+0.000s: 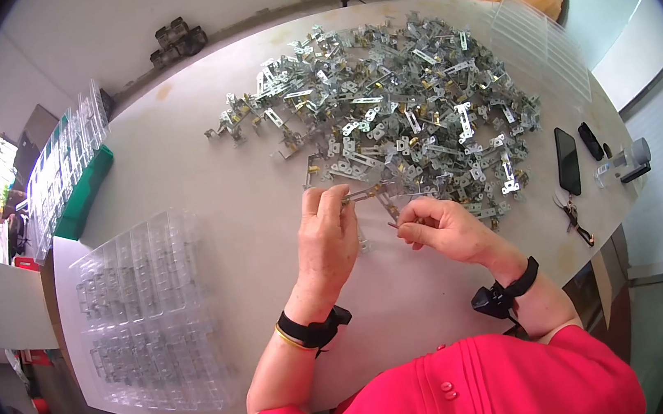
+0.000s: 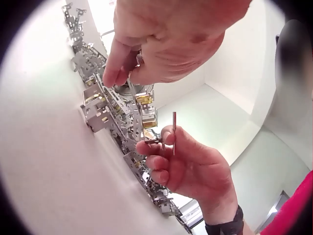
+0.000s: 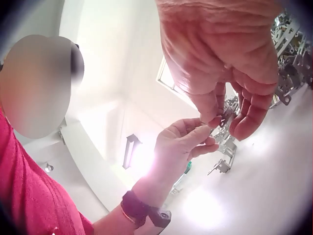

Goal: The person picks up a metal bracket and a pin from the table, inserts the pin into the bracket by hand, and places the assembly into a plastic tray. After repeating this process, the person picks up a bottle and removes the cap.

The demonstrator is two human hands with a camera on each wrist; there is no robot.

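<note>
On the bench (image 1: 250,217) we find the heap of brackets (image 1: 402,107) spread over the far middle and right. Just before its near edge the left hand (image 1: 326,241) and the right hand (image 1: 441,226) sit side by side, with a bracket (image 1: 365,195) in the left and a pin (image 2: 174,132) in the right. Left of the hands we see the flat trays (image 1: 146,312) on the near left part, the stack of trays (image 1: 65,161) behind them at the far left edge, and right of the heap the phone (image 1: 567,160), with the keys (image 1: 572,215) just before it.
</note>
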